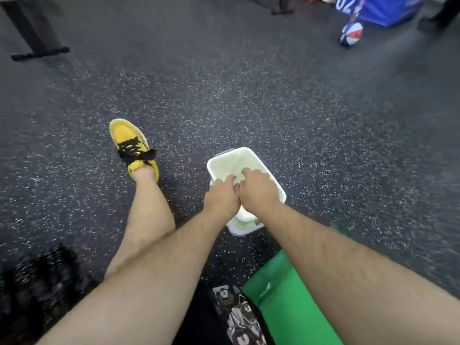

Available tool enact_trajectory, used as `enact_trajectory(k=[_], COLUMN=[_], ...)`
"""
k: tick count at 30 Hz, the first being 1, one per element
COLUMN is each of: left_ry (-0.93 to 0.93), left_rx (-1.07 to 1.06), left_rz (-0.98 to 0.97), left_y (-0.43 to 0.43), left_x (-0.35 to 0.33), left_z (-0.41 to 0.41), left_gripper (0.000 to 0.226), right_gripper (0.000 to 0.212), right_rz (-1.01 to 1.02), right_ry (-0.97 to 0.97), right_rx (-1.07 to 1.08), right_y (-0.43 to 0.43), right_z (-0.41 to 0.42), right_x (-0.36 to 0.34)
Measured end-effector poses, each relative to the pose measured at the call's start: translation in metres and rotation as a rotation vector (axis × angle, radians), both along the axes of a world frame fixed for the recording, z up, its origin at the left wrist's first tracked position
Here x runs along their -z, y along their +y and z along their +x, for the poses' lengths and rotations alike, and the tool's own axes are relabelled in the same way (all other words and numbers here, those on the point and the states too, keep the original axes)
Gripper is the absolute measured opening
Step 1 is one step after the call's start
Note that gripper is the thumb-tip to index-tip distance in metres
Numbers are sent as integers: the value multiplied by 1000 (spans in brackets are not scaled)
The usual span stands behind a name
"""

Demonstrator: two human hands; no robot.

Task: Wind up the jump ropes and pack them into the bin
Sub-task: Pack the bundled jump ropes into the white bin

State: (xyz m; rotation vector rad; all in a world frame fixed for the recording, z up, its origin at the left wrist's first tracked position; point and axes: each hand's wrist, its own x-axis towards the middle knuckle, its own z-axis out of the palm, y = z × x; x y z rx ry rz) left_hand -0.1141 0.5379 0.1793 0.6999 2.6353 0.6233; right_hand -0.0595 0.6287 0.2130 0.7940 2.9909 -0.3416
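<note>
**Over the bin: both hands inside, rope hidden**

Head view: on the speckled floor (224, 95), the white bin (225, 159) stands open-side up, its long axis running from near the person away to the upper left. The left hand (221, 197) and right hand (258, 189) reach in, touching. Whether either grip clamps a jump rope cannot be told; no rope shows.

Risk, as a judgement: uneven downward pressure could tip the light bin, or a loosely wound rope could spring open.

Both hands (242, 192) side by side inside the bin (225, 158), shoe (132, 145) to its left
</note>
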Motion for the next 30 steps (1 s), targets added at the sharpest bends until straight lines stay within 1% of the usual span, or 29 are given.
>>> enact_trajectory(k=[2,5,7,10,12,14,16,19,22,26,30], left_ry=[-19,-5,0,-92,-177,-244,-266,-238,-197,-70,96], left_rx=[-7,-59,-98,-147,-170,-164,-182,-242,-263,-240,-277], left_rz=[-63,-145,-203,-272,-265,-223,-153,-39,33,120,221], left_y=[24,46,54,56,53,47,42,38,35,14,-36], left_x=[25,58,75,93,99,102,103,94,65,-3,-87], left_z=[1,-2,-7,-22,-32,-38,-41,-48,-59,-83,-110], left_gripper=[48,50,51,55,61,62,57,53,54,59,59], right_gripper=[41,62,62,65,70,73,70,57,56,57,59], right_rz=[41,129,153,123,64,6,-8,61,87,64,28], right_ry=[-82,-222,-267,-353,-410,-421,-379,-254,-117,71,248], right_rx=[1,-16,-5,40,81,125,160,173,167,154,100], right_y=[24,52,67,87,96,99,100,101,101,84,36], right_z=[1,0,-5,-16,-25,-34,-37,-32,-33,-51,-77], right_x=[26,66,86,107,115,121,123,118,95,30,-44])
